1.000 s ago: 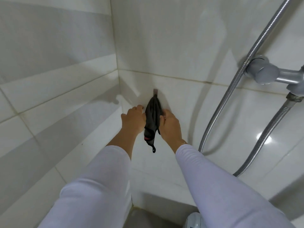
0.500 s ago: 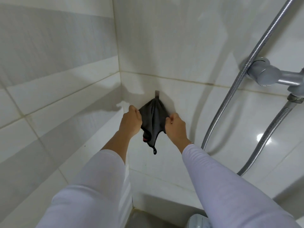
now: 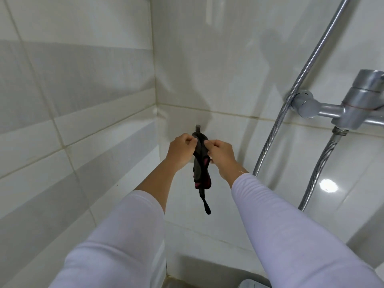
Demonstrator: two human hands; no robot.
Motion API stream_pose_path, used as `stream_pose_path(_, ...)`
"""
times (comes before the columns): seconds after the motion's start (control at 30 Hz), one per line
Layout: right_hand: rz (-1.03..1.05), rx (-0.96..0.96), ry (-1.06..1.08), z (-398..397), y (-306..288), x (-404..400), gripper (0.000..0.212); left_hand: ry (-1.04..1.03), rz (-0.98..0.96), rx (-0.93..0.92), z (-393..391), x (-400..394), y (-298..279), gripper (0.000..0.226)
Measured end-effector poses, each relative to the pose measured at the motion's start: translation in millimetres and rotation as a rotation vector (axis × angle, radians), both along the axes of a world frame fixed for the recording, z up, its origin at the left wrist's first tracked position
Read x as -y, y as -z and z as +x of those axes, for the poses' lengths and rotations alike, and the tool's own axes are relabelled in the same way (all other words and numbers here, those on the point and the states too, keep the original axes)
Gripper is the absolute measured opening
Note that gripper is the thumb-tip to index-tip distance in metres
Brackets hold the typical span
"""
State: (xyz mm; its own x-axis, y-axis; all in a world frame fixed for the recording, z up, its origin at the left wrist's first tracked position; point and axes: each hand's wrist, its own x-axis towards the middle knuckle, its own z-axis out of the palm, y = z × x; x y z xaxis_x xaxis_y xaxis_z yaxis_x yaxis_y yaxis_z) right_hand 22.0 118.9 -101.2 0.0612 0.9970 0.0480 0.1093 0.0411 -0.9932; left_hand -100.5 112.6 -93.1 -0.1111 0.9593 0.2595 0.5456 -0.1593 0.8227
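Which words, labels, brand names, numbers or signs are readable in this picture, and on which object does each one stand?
None: no readable text appears anywhere.
The dark cloth, pinched by the left hand and the right hand below the wall hook, shows pink patches but no lettering.
The shower mixer, the metal hose and the wall tiles carry no visible mark.

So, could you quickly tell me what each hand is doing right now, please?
Left hand: closed, pinching the dark cloth below the hook.
Right hand: closed, pinching the same cloth.
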Motion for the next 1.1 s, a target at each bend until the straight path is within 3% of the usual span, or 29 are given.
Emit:
stream_pose_path(0.23, -0.052, -0.137, -0.032, 18, -24, 18, 0.019, 0.227, -0.087, 0.335, 13, 17, -16, 0.046)
stream_pose_path(0.37, -0.135, -0.213, -0.099, 34, -33, 32, 0.023, 0.291, -0.101, 0.292, 19, 28, -15, 0.044)
stream_pose_path(0.53, -0.186, -0.157, -0.203, 67, -31, 52, 0.03, 0.276, -0.122, 0.298, 33, 39, -15, 0.029)
stream_pose_path(0.7, -0.218, -0.093, -0.046, 111, -16, 77, 0.021, 0.335, -0.204, 0.393, 61, 56, -21, 0.02)
stream_pose_path(0.77, -0.294, -0.074, -0.089, 132, 0, 88, 0.017, 0.394, -0.251, 0.474, 72, 63, -23, 0.021)
stream_pose_path(0.9, -0.398, -0.152, -0.236, 169, 21, 117, 0.029, 0.517, -0.316, 0.59, 99, 75, -25, 0.023)
stream_pose_path(1.1, -0.399, -0.278, -0.228, 207, 25, 142, 0.028, 0.471, -0.524, 0.622, 140, 80, -5, 0.03)
